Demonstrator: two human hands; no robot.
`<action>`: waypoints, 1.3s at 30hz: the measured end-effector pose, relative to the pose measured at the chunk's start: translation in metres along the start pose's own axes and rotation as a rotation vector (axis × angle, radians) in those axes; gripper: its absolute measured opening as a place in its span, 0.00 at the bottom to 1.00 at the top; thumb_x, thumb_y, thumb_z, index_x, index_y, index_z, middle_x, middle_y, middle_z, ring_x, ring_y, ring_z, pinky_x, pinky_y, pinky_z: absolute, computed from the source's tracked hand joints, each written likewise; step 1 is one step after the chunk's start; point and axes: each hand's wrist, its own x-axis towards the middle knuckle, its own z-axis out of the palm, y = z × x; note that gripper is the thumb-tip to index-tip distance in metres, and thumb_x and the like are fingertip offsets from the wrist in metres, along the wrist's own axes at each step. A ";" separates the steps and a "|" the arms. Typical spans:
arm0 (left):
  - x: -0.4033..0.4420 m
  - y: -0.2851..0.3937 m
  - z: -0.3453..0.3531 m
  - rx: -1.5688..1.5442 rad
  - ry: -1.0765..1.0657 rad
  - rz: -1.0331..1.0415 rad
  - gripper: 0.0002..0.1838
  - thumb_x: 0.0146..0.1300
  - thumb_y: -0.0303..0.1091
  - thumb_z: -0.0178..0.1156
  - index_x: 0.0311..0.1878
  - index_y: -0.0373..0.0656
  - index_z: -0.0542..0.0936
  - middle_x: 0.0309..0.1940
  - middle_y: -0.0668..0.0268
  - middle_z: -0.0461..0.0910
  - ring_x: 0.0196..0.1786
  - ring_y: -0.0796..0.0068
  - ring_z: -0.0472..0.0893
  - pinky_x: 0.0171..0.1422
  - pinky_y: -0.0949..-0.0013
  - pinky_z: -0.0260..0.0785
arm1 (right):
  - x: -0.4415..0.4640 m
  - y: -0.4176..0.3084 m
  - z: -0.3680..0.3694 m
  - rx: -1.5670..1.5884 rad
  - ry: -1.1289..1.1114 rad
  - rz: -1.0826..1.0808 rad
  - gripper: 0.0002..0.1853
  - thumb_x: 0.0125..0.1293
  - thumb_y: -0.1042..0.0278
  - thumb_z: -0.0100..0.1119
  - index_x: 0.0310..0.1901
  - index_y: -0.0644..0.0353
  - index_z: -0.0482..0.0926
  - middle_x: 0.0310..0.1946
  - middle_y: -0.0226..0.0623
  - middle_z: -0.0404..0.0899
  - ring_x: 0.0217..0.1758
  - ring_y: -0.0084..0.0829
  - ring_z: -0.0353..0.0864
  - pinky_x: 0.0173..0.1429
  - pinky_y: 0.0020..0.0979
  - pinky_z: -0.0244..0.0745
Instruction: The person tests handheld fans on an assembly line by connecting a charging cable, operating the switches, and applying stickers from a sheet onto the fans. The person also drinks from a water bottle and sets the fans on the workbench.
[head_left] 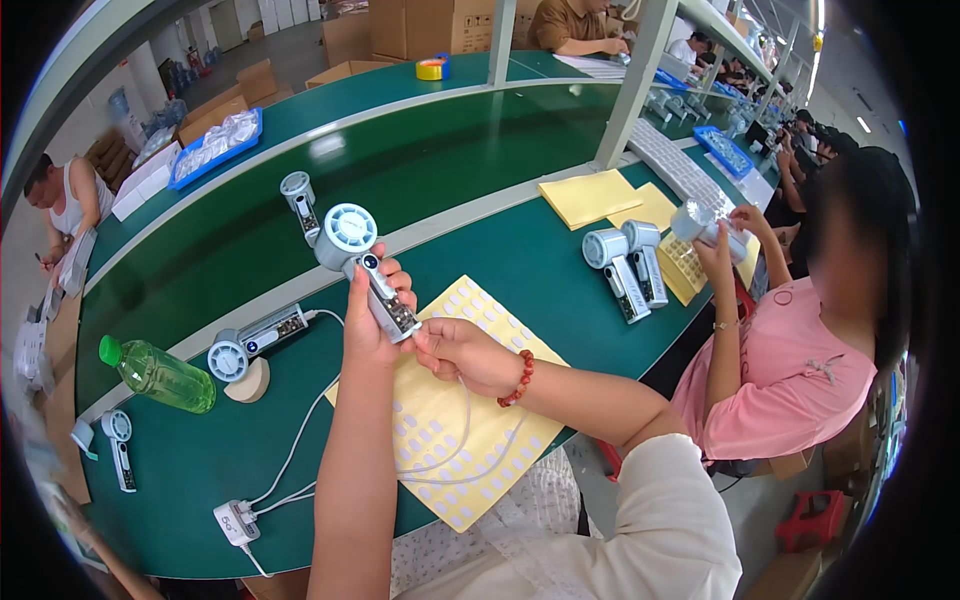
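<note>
My left hand [375,315] is wrapped round the grey handle of a small handheld fan [350,229], whose light blue round head points up. At the lower end of that handle, my right hand [465,355] pinches a white cable plug, with the cable hanging below. Under my hands lies a yellow sheet [480,420] with rows of small pale stickers. Another fan [229,355] rests to the left, a cable at its handle end. A white charger block [236,522] with several cables lies at the lower left.
A green bottle [165,375] stands left, near a small fan [118,440]. Another fan [300,205] lies beyond my left hand. Two fans [625,265] lie right, near yellow sheets [590,198]. A co-worker in pink [780,370] holds something clear at the right.
</note>
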 end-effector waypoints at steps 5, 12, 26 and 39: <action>0.012 0.016 -0.010 -0.214 0.086 0.178 0.19 0.66 0.46 0.54 0.53 0.45 0.69 0.36 0.71 0.71 0.37 0.84 0.72 0.39 0.78 0.72 | -0.007 -0.006 0.022 -0.228 -0.071 -0.177 0.16 0.70 0.61 0.50 0.52 0.63 0.71 0.24 0.25 0.68 0.25 0.16 0.65 0.29 0.19 0.60; 0.002 0.005 0.004 -0.018 -0.002 -0.173 0.30 0.64 0.59 0.50 0.49 0.37 0.71 0.32 0.68 0.71 0.32 0.80 0.73 0.38 0.73 0.77 | 0.001 -0.027 -0.017 -1.163 0.471 -0.374 0.21 0.67 0.63 0.52 0.57 0.67 0.65 0.45 0.47 0.77 0.48 0.32 0.78 0.47 0.34 0.73; -0.010 -0.019 0.009 0.340 -0.090 -0.602 0.30 0.63 0.59 0.50 0.47 0.37 0.73 0.27 0.67 0.76 0.26 0.80 0.77 0.31 0.72 0.75 | -0.005 -0.055 -0.028 -0.509 0.273 -0.691 0.33 0.61 0.68 0.63 0.66 0.62 0.60 0.58 0.38 0.69 0.58 0.26 0.70 0.61 0.29 0.67; -0.013 -0.016 0.008 0.434 -0.127 -0.589 0.32 0.64 0.61 0.48 0.49 0.36 0.72 0.27 0.69 0.73 0.24 0.83 0.73 0.29 0.75 0.73 | -0.012 -0.073 -0.038 -0.484 0.102 -0.544 0.32 0.57 0.73 0.65 0.64 0.62 0.65 0.62 0.38 0.67 0.62 0.30 0.69 0.65 0.31 0.64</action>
